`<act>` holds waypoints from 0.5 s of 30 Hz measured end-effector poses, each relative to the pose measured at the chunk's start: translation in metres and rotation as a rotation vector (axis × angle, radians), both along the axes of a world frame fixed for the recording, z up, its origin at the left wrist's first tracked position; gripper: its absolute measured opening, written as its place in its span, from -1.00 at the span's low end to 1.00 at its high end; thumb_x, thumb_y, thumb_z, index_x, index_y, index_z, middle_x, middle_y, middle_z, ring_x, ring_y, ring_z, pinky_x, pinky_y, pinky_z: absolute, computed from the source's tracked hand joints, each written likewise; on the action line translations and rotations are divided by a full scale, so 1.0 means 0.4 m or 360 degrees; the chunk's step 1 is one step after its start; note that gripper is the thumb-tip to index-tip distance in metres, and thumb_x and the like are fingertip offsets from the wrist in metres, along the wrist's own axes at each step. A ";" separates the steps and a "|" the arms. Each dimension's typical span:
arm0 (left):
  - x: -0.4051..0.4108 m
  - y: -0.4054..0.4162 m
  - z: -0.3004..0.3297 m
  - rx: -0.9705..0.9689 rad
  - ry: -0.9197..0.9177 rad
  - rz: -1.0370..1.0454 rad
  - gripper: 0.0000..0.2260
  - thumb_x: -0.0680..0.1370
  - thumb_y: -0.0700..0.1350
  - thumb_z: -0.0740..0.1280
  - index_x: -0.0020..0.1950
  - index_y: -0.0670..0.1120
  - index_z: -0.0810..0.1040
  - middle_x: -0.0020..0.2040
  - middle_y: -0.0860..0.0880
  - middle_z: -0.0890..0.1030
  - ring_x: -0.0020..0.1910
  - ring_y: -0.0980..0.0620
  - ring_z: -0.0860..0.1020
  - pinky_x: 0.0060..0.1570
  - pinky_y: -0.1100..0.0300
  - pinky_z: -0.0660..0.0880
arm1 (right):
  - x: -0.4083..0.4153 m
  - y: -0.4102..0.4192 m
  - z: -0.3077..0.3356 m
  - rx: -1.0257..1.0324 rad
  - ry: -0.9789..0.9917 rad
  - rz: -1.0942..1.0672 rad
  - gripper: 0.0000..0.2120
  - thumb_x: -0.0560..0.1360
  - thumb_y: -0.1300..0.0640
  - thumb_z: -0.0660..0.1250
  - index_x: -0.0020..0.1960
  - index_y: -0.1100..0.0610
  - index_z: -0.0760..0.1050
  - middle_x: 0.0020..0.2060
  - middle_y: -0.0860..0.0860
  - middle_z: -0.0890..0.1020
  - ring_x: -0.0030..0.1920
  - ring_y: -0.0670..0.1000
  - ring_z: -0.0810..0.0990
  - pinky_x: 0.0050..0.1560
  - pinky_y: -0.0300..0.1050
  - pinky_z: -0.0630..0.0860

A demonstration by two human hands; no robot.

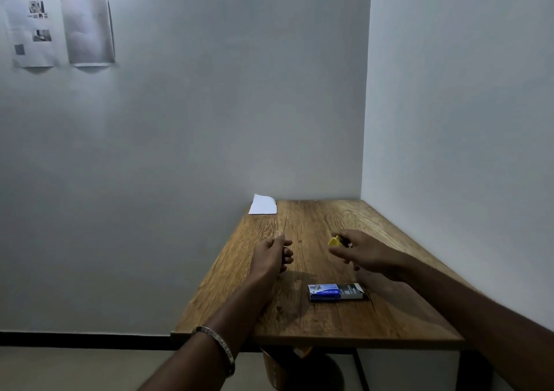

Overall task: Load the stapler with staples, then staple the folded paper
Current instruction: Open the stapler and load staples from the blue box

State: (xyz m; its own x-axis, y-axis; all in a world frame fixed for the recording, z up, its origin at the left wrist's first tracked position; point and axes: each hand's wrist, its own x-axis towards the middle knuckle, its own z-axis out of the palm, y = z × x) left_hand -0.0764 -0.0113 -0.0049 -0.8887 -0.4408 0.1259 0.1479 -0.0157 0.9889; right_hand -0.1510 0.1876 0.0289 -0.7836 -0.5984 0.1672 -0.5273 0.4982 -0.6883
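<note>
Hands over a wooden tabletop (314,321) set in the corner of a grey room: we see both forearms reach in from the near edge. The right hand (364,251) hovers above the middle of the tabletop with a small yellow stapler (334,241) at its fingers (340,252); motion blur keeps us from telling whether they grasp it or only touch it. The left hand (271,254) hangs nearby at the same height, well apart from the stapler, its fingers loosely curled and holding nothing; a metal bangle (217,344) circles that forearm. Nearer to us, just below the right hand, a blue staple box (335,292) lies flat on the wood with its tray slid partly out to the right. The folded paper (263,204), white, rests at the far left corner, against the wall and well apart from both hands. We also see printed sheets (60,27) taped high on the wall at left.
</note>
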 end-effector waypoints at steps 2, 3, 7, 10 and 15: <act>-0.001 0.001 0.000 -0.0012 -0.0001 0.0002 -0.68 0.67 0.01 0.14 0.10 -0.19 0.57 -0.25 -0.07 0.53 -0.30 0.07 0.49 -0.34 0.24 0.37 | 0.008 0.004 -0.005 0.0249 0.0425 -0.0043 -0.61 0.55 0.07 0.38 0.30 0.25 0.48 0.12 0.17 0.58 0.04 0.03 0.55 0.03 -0.11 0.49; -0.001 0.001 0.000 -0.0016 0.0001 0.0002 -0.68 0.67 0.01 0.14 0.10 -0.19 0.57 -0.25 -0.07 0.53 -0.30 0.07 0.49 -0.34 0.25 0.37 | 0.009 0.005 -0.010 0.0278 0.0531 -0.0069 -0.60 0.52 0.08 0.43 0.27 0.27 0.51 0.11 0.16 0.61 0.05 0.05 0.57 0.07 -0.09 0.50; 0.001 0.003 -0.002 -0.0030 0.0014 0.0010 -0.69 0.67 0.00 0.15 0.09 -0.19 0.57 -0.25 -0.07 0.53 -0.30 0.07 0.49 -0.33 0.24 0.38 | 0.005 0.013 -0.030 0.0228 0.0598 -0.0132 -0.65 0.45 0.16 0.51 0.20 0.24 0.60 0.02 0.05 0.63 -0.08 -0.10 0.55 -0.19 -0.41 0.44; 0.003 0.005 0.000 -0.0051 0.0023 0.0021 -0.69 0.67 0.00 0.14 0.07 -0.18 0.57 -0.26 -0.06 0.53 -0.30 0.07 0.49 -0.31 0.23 0.38 | 0.002 0.016 -0.048 0.0294 0.0621 -0.0148 -0.58 0.45 0.12 0.49 0.28 0.18 0.56 0.08 0.02 0.59 0.00 -0.10 0.51 -0.14 -0.40 0.38; 0.008 0.010 0.002 -0.0084 0.0040 0.0015 -0.71 0.67 -0.01 0.16 0.02 -0.16 0.58 -0.28 -0.05 0.54 -0.31 0.07 0.50 -0.31 0.23 0.38 | 0.000 0.018 -0.058 0.0316 0.0529 -0.0166 -0.54 0.50 0.13 0.45 0.37 0.13 0.48 0.14 0.01 0.55 0.08 -0.09 0.47 -0.08 -0.37 0.38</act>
